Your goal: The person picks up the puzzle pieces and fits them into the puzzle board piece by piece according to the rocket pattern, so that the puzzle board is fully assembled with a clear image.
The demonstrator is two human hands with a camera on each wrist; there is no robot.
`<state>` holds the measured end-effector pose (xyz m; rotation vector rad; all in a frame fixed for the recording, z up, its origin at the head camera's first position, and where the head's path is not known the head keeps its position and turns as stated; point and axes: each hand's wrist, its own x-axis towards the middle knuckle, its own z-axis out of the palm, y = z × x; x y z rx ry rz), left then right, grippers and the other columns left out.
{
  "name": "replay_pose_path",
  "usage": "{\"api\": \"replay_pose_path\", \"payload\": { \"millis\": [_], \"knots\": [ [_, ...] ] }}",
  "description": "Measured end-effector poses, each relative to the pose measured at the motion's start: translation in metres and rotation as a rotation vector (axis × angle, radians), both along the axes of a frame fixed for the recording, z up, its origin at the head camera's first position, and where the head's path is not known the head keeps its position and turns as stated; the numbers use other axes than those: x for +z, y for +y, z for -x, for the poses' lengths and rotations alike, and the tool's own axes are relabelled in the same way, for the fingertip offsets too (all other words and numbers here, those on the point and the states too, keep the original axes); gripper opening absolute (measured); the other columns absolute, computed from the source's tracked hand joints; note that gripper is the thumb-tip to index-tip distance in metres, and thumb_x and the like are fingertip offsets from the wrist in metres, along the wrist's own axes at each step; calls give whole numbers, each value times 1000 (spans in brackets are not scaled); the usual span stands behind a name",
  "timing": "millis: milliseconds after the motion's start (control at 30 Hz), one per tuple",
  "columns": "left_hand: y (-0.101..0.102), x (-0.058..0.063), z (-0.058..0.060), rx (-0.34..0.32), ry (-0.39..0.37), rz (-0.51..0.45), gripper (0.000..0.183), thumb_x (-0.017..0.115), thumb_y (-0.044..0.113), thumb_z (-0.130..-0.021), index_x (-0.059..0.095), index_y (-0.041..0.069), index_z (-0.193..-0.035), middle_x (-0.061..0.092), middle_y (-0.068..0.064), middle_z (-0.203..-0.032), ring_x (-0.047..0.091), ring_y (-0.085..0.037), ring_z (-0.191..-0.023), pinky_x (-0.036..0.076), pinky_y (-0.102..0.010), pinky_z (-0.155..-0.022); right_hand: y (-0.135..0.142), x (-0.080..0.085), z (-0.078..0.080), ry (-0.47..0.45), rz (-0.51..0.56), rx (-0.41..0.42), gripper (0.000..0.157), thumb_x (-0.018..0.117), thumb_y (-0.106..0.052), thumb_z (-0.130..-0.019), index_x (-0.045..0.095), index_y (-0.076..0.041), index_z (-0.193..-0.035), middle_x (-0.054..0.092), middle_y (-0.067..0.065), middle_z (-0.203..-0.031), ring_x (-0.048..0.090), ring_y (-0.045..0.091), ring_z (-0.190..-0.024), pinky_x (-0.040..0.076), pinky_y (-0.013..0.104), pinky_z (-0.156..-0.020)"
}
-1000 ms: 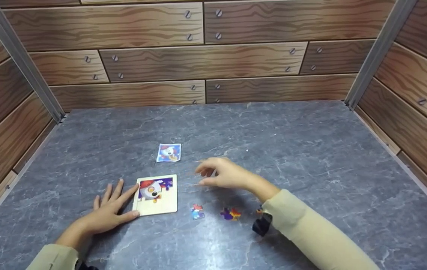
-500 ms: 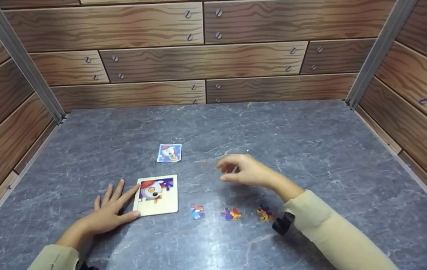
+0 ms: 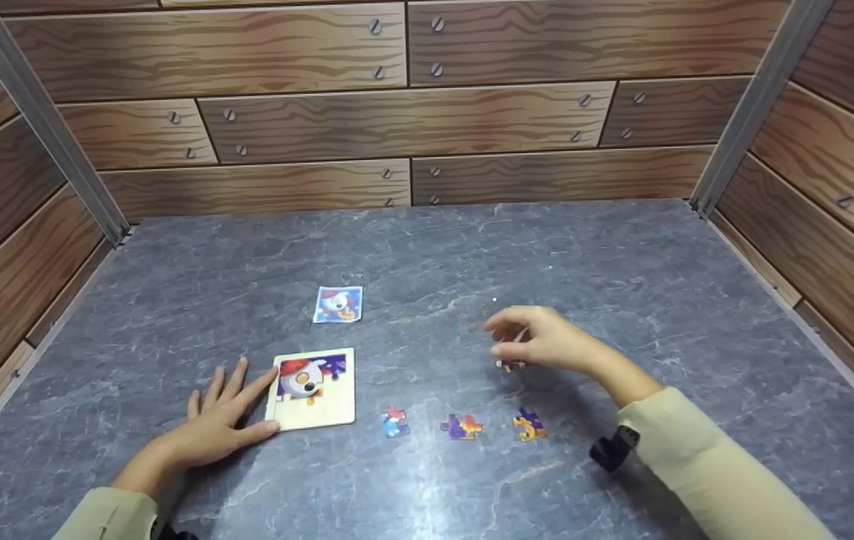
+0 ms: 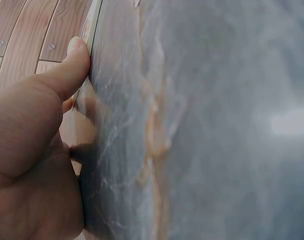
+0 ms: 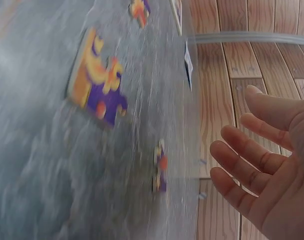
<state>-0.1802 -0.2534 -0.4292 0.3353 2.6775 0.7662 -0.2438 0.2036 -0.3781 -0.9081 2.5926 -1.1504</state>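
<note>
My left hand (image 3: 205, 431) lies spread on the table, thumb and index finger at the left edge of a puzzle board (image 3: 333, 411). The board's upper part is filled with a red, white and purple picture; its lower part is bare cream. My right hand (image 3: 551, 341) hovers over the table, fingers loosely bent and holding nothing. Partly hidden under its fingertips is a puzzle piece (image 3: 511, 365), which the right wrist view shows as a purple and orange piece (image 5: 161, 167). Nearer me lie a blue-red piece (image 3: 395, 424), a purple-red piece (image 3: 462, 427) and a purple-yellow piece (image 3: 530, 425).
A small picture card (image 3: 339, 304) with a white cartoon figure lies behind the board. The grey marbled table (image 3: 622, 255) is enclosed by wood-patterned walls (image 3: 307, 127) at the back and sides.
My right hand has moved to the right, from beside the board to above the farther puzzle piece, uncovering the purple-yellow piece. The left hand and board have stayed still.
</note>
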Motion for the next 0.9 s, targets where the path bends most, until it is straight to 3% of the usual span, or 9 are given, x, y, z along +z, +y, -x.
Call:
{"api": "replay_pose_path", "payload": {
  "millis": [467,900],
  "knots": [
    [0,1,1,2,-4,16,80,53,56,-87,18,24,-150,-12,-24,-151,-20,-49,-132,-16,-71,-92,34,-20,10,5,-102,-45,36,71,-14,-83,62,4,-113,65,16,-101,60,29,-93,50,43,-82],
    [-1,-1,1,-3,-2,7,80,53,57,-87,17,25,-150,-12,-23,-152,-21,-47,-132,-16,-71,-92,39,-29,15,60,-165,-29,39,77,-15,-75,64,1,-107,64,10,-94,57,27,-87,47,43,-79]
  ]
}}
